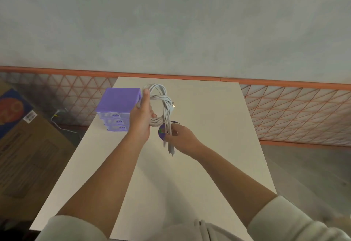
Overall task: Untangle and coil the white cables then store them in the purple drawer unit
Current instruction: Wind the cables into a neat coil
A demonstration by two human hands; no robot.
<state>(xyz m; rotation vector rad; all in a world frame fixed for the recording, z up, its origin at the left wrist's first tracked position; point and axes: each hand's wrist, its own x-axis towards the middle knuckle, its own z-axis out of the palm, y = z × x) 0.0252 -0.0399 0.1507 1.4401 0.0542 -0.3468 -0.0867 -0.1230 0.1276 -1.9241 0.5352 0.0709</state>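
The left hand (141,115) grips the coiled white cables (161,104) above the table (209,127); the right hand (180,136) pinches the hanging tails. Coiling looks nearly done: next, wrap the tails, then open the shut purple drawer unit (117,106) just beside

left hand (141,116): holds coiled white cables (159,106) above worktop (209,127)
right hand (180,136): apparently pinches hanging ends
purple drawer unit (117,106): far left

Single head view — forward-down, close over the table (199,165)
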